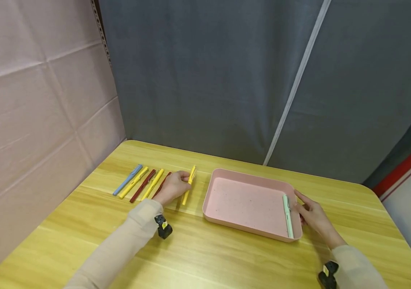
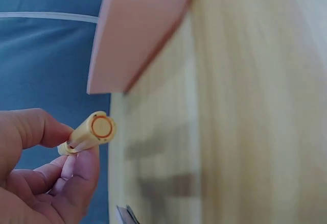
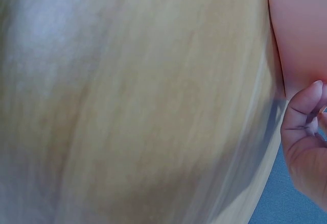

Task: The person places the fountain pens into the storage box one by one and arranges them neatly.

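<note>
My left hand pinches a yellow pen between thumb and fingers, just left of the pink tray. In the left wrist view the round end of this pen points toward the camera, above the table. At the tray's right side, my right hand grips the rim; its farther fingers are partly hidden. A mint-green pen lies inside the tray along that side. Left of my left hand lie a blue pen, two yellow pens and two dark red pens, one partly covered by the hand.
The wooden table has rounded back corners. A grey curtain hangs behind it, with a pale cloth wall at the left.
</note>
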The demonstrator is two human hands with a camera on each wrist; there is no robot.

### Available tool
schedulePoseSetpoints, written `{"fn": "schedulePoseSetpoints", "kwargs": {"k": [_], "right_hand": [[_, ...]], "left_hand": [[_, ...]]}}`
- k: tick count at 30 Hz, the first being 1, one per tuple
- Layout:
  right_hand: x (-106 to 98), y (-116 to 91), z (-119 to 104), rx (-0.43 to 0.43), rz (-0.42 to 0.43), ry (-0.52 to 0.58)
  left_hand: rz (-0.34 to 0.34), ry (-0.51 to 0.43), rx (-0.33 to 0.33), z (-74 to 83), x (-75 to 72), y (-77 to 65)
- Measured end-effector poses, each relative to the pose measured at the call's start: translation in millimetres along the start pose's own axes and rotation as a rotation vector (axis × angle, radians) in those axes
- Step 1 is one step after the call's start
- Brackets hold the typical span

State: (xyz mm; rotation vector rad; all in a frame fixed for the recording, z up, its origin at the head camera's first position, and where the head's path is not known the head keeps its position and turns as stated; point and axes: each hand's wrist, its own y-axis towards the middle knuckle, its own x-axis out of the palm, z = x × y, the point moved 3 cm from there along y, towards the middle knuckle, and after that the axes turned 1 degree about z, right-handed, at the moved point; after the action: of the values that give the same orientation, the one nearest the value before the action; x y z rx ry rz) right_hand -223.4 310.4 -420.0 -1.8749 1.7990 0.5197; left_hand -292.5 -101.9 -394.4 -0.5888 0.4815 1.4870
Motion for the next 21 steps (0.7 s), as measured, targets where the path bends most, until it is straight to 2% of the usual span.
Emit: {"fn": "schedulePoseSetpoints", "kwargs": {"k": [2,9,21], "right_hand": [[0.1,-0.1,-0.1,0.0,0.0,0.008],[0.1,-0.9,0.0,0.01,0.0,0.009],[0.2,-1.6,-0.6,0.008,0.007,-0.016]], "left_hand": [[0.005,-0.046,0.002,4.3,0.1,0.0],[-0.049,-0.293,-0.004,19.6,3.7,-2.6],[-0.098,-0.373,0.014,44.4,16.3,-7.9]]}}
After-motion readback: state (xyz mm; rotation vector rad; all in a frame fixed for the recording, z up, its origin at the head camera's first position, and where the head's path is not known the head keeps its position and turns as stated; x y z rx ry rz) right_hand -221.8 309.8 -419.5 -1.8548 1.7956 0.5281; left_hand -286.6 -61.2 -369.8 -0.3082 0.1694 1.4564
